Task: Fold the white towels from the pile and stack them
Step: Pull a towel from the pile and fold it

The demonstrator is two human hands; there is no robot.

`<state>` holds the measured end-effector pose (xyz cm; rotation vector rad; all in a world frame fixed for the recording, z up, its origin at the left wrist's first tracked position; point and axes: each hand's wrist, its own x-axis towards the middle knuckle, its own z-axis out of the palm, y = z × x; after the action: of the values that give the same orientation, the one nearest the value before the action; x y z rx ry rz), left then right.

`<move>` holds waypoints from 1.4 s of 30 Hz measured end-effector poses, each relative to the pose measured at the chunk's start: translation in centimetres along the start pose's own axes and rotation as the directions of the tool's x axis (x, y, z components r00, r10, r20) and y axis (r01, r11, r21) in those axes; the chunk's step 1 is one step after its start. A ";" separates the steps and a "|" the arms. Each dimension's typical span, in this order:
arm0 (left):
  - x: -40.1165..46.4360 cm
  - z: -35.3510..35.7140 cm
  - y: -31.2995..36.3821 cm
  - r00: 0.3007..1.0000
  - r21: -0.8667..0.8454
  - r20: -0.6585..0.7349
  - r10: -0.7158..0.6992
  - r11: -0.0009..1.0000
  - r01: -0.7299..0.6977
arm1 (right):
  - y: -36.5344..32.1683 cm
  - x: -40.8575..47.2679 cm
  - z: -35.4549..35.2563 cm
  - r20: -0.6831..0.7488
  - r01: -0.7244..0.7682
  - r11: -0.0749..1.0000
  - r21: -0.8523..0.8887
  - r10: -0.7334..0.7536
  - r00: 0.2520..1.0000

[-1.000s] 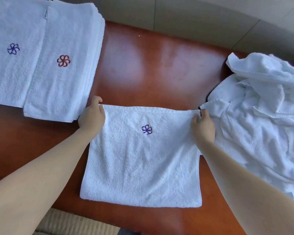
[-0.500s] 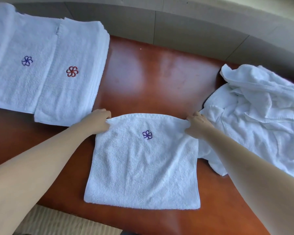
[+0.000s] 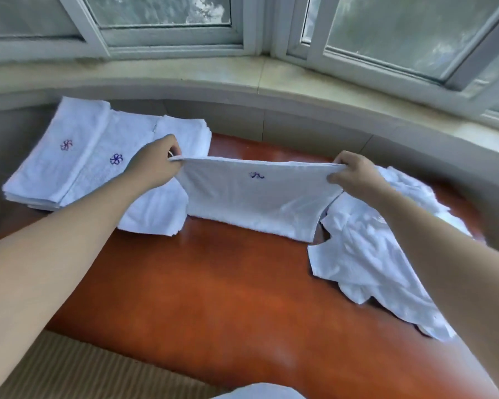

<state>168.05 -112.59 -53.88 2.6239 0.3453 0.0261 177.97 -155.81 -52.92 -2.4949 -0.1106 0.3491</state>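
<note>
Towel point(image 3: 257, 197) stretched between hands above table point(image 3: 213, 283); left hand point(image 3: 153, 162) and right hand point(image 3: 355, 175) pinch top corners.

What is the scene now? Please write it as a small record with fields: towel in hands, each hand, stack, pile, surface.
towel in hands: white towel with a blue emblem, held up by its top edge, lower edge on the table
left hand: left hand pinches the towel's left top corner
right hand: right hand pinches the right top corner
stack: folded towels at the left, overlapping, emblems showing
pile: unfolded towels at the right, crumpled
surface: reddish-brown table below a window sill
</note>
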 end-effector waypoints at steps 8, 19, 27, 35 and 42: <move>-11.0 4.9 -1.9 0.989 0.062 0.039 0.140 0.988 -0.143 | 3.9 -10.2 6.1 -0.078 0.147 0.989 -0.032 -0.149 0.986; -26.5 21.0 -13.7 0.911 0.167 0.412 0.025 0.981 -0.102 | 19.0 -19.3 22.6 0.258 0.194 0.926 -0.323 -0.110 0.960; -28.1 18.5 -14.1 0.829 0.140 0.557 -0.057 0.990 -0.027 | 19.2 -21.5 21.9 0.371 0.210 0.920 -0.331 -0.078 0.925; -21.3 10.4 -11.8 0.739 -0.131 0.663 -0.120 0.953 0.273 | 13.0 -16.9 14.3 0.491 -0.197 0.970 0.145 0.103 0.865; -15.9 17.0 -12.7 0.899 -0.276 0.324 -0.294 0.879 0.388 | 13.7 -10.4 20.1 0.193 -0.309 0.905 0.293 0.261 0.946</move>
<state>151.02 -113.70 -74.13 2.1576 0.6445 -0.3645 162.47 -157.22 -74.35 -2.1581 0.2395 0.6251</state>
